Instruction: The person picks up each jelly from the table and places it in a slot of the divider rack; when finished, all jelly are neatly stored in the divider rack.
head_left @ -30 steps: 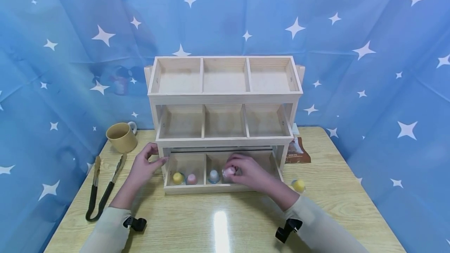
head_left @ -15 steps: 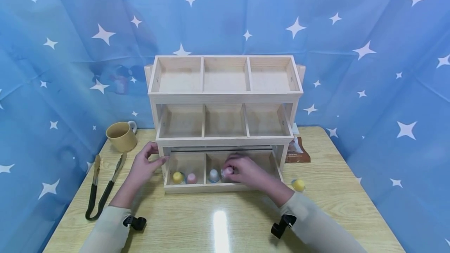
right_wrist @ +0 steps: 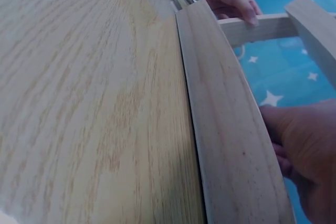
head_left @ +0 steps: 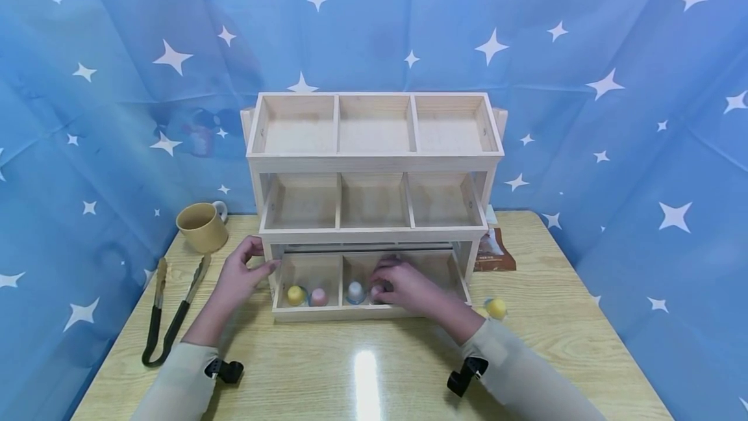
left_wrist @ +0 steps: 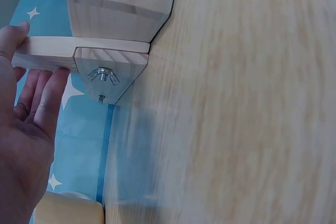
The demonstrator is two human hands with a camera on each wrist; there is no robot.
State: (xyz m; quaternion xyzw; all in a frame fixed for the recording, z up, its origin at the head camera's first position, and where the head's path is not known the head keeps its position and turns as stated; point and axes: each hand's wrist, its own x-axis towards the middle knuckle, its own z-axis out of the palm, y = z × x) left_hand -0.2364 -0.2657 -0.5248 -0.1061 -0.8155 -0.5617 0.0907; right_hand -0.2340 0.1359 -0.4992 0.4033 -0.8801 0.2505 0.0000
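Three-tier wooden rack [head_left: 374, 164], at the tabletop's [head_left: 292, 369] far edge: left upright [left_wrist: 50, 44] gripped by the left hand [head_left: 242, 275]. Right hand [head_left: 408, 288], fingers curled, at a pink piece [head_left: 376, 292] along the lowest tray's [head_left: 362, 315] front edge — pinched or merely touched, cannot tell. Pale piece [head_left: 355, 292] just beside it. Mug [head_left: 204, 232] — tabletop's far left corner.

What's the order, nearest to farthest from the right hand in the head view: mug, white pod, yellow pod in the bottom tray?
From the right hand:
1. White pod: bottom tray, just left of the hand.
2. Yellow pod: same tray, left compartment.
3. Mug: farther left, on the table.
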